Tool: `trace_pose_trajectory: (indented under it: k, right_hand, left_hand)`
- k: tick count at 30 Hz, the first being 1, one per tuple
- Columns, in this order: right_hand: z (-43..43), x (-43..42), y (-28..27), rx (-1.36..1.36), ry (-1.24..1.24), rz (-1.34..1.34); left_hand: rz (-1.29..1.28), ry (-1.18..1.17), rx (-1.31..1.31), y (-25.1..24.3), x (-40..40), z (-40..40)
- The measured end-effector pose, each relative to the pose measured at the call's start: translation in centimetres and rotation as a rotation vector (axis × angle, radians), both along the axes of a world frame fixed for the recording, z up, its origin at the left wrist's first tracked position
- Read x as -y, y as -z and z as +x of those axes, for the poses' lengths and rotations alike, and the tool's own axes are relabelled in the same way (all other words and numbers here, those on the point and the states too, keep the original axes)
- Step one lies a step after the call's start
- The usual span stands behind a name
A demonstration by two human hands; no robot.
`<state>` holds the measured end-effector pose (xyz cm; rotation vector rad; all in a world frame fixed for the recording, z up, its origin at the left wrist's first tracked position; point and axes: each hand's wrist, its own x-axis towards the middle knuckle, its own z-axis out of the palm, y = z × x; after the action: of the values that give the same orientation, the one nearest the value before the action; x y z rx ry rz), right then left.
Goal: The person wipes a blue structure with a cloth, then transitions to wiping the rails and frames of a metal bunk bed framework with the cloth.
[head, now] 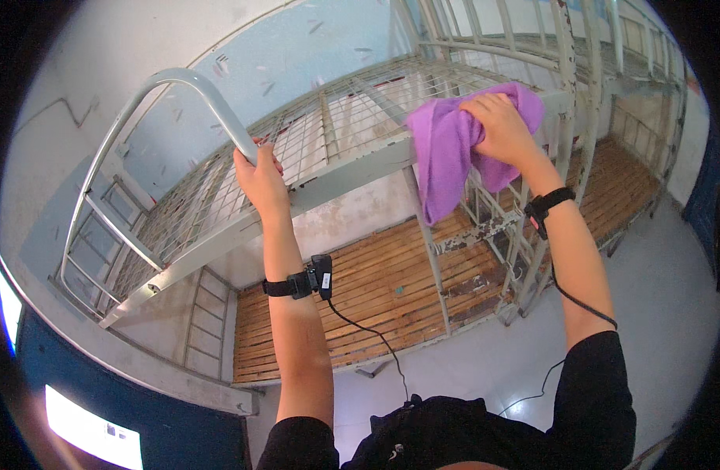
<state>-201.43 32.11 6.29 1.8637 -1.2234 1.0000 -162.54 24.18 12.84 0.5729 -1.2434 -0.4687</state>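
Observation:
My left hand [262, 179] grips the lower end of a curved metal guard rail [178, 75] on the upper bunk of a metal bunk bed. In my right hand [503, 129] is a purple cloth [441, 155], pressed onto the upper bunk's side beam [354, 173] close to the corner post. The cloth drapes down over the beam and hides that part of it. Behind both hands stretches the upper bunk's wire mesh base [342, 114], with no mattress on it. The beam's paint is chipped in places.
Below lies the lower bunk with bamboo slats [360, 299]. A rusty ladder [477, 232] stands at the bed's right end, beside another metal bunk bed [615, 158]. Peeling blue-and-white wall [313, 44] runs behind. Cables [366, 326] hang from the wrist devices. The floor [630, 288] is pale.

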Motion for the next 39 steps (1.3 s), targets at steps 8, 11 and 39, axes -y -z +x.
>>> trace_pose_trajectory:
  k: [8,11,39]
  right_hand:
    - [-6.2,-2.4,0.8,0.136,0.207,0.056]
    - [-8.2,-1.9,1.7,0.159,0.296,0.082]
    - [8.4,0.2,1.9,0.216,0.414,-0.088]
  left_hand:
    - [0.008,-0.044,0.039,0.7,-0.7,1.0]
    - [-0.009,-0.119,0.066,1.6,-0.1,-0.1]
    - [-0.118,-0.225,0.033,1.6,1.2,-0.1]
